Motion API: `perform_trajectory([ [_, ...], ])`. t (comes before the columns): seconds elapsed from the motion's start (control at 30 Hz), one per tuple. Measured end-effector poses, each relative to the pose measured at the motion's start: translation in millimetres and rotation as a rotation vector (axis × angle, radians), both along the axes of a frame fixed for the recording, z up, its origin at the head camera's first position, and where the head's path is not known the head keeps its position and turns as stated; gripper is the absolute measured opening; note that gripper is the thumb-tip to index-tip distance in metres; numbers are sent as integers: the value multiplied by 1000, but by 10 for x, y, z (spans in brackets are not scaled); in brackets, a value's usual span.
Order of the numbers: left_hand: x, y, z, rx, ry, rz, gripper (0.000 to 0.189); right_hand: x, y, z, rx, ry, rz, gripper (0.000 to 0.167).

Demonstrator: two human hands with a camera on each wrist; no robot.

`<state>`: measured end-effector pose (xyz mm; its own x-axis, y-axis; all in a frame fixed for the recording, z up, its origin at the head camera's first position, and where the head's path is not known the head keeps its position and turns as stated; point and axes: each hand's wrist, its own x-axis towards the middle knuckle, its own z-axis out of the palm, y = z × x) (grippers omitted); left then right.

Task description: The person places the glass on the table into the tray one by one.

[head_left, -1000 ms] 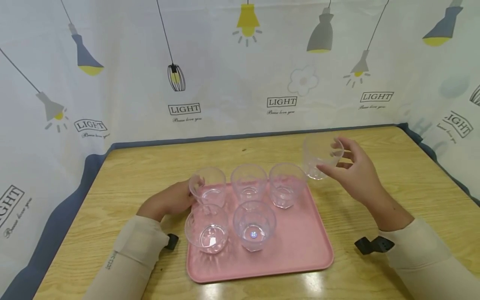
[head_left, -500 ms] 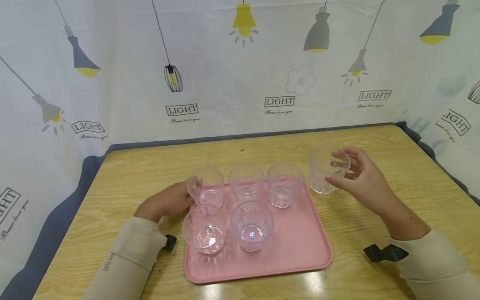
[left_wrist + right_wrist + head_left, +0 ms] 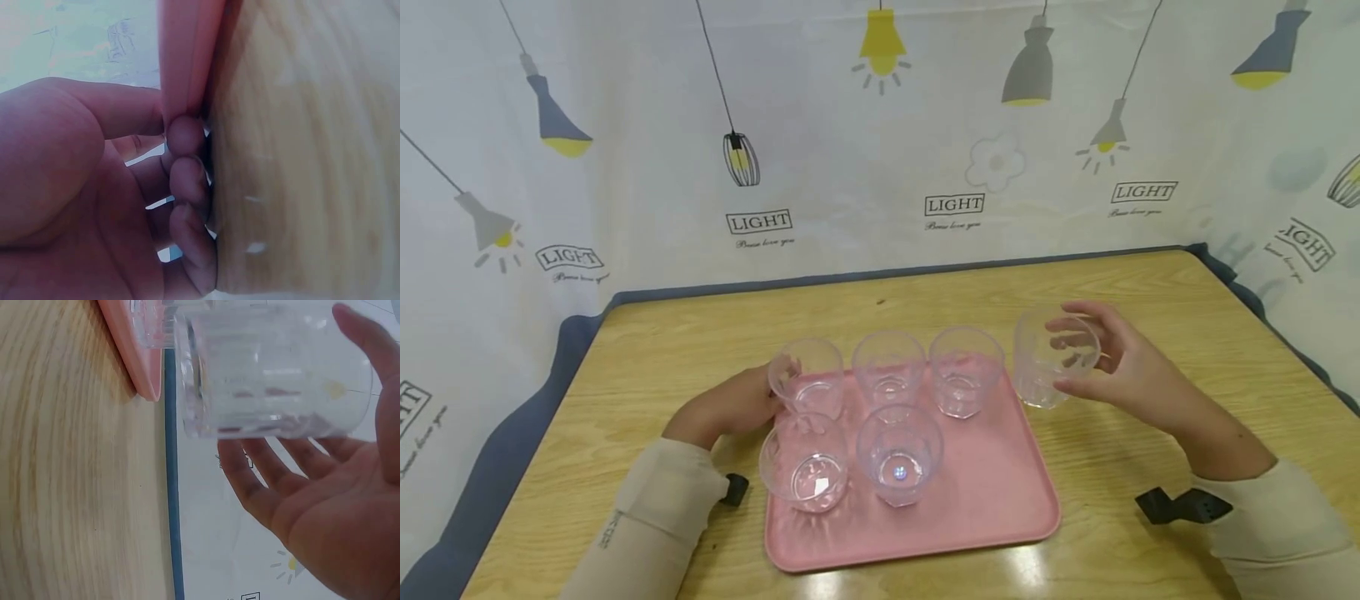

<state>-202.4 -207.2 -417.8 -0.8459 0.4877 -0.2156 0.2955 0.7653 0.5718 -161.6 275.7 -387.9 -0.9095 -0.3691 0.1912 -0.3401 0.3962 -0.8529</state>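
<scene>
My right hand (image 3: 1138, 375) holds a clear plastic cup (image 3: 1036, 367) between thumb and fingers, upright beside the back right corner of the pink tray (image 3: 992, 500). In the right wrist view the cup (image 3: 269, 375) shows a gap between its base and the table. My left hand (image 3: 730, 408) grips the tray's left edge; the left wrist view shows its thumb and curled fingers (image 3: 187, 181) at the tray rim (image 3: 187, 56). On the tray stand three clear cups at the back, including a middle cup (image 3: 889, 375), and two in front, a left cup (image 3: 805, 462) and a right cup (image 3: 900, 454).
The wooden table (image 3: 700, 333) has a dark blue border of cloth (image 3: 737, 287) along its back. Behind rises a pale cloth (image 3: 850, 167) printed with lamps. The tray's right front part is bare pink surface.
The right hand has brought its cup nearer to the person and lower, alongside the tray's back right corner. The left hand and the cups on the tray have stayed in place.
</scene>
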Motion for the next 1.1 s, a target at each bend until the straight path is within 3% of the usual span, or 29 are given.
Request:
perform_trajectory([
  [0.13, -1, -16, -5, -6, -3, 0, 46, -9, -4, -1, 58, -4, 148, 81],
  [0.37, 4, -19, -13, -1, -2, -11, 45, 41, -59, -11, 39, -78, 377, 80],
  [0.6, -19, -16, -9, 2, 14, -19, 42, 102, -195, 6, 64, -172, 420, 81],
  [1.1, -22, -31, -39, 4, -6, 0, 41, 203, -474, -100, 94, -175, 420, 80],
])
